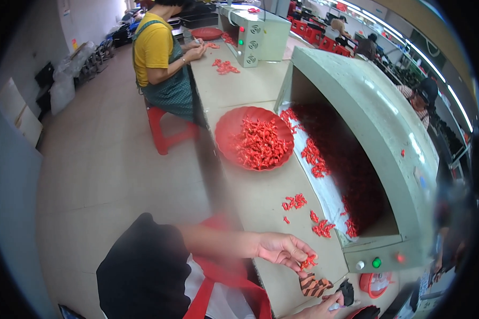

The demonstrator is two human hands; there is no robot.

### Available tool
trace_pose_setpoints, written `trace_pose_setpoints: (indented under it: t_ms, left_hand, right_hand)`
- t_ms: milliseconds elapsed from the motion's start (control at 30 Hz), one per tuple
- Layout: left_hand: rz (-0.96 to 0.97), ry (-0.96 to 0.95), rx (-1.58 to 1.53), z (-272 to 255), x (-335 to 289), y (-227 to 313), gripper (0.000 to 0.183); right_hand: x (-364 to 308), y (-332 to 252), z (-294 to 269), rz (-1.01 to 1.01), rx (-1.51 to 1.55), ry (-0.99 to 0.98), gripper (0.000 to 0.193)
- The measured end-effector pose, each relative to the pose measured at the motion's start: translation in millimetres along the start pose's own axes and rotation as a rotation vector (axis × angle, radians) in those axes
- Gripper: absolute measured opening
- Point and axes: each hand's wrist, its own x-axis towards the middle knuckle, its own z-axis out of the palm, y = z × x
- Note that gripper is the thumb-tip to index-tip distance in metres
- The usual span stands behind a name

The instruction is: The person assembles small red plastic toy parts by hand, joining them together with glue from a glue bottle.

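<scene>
My left hand (283, 249) reaches across the table, its thumb and fingertips pinching a small glossy red plastic piece (308, 262). At the lower edge my right hand (324, 308) is closed, with something pale and slim at its fingers that I cannot make out. Just beyond those fingers is a crumpled black thing (347, 292), perhaps cloth. An orange-and-black striped cloth (315, 286) lies between my two hands. Small heaps of red pieces (322, 228) sit on the table past my left hand, near the machine's opening.
A scalloped red bowl (223, 129) full of red pieces stands farther along the table. To the right, a pale tunnel-shaped machine (351, 74) has red pieces on its white belt (324, 192). A red basket (371, 291) stands below its buttons. Beyond, a person in yellow (157, 45) works seated.
</scene>
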Motion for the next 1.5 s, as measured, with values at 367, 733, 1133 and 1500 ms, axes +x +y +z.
trace_pose_setpoints:
  t_ms: [367,733,1133,1500]
  left_hand:
    - [0.278,-0.138,-0.007,-20.6,-5.8,35.7,0.050]
    - [0.223,-0.232,-0.478,-10.1,4.2,57.2,0.035]
    - [0.225,-0.161,-0.506,-11.1,7.2,50.2,0.035]
    - [0.236,-0.125,-0.627,-11.5,9.4,50.9,0.038]
  right_hand:
    - [14.9,33.1,-15.1,-0.136,-0.049,0.014,0.018]
    - [18.0,36.1,-14.9,-0.111,-0.095,-0.014,0.013]
    - [15.3,34.6,-14.9,-0.097,-0.072,-0.027,0.013]
    - [14.1,33.9,-13.9,-0.094,-0.069,-0.036,0.013]
